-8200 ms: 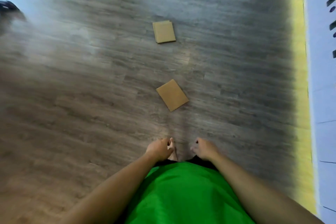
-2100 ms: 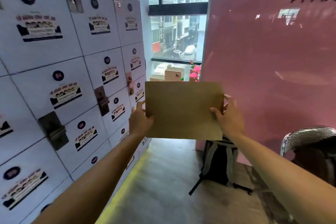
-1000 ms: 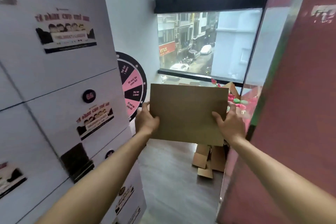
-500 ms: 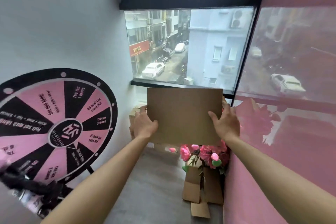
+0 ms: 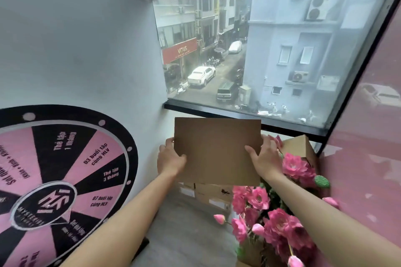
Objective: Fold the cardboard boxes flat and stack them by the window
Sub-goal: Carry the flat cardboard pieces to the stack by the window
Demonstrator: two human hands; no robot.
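Two hands grip | flattened box: plain brown, upright, uncreased
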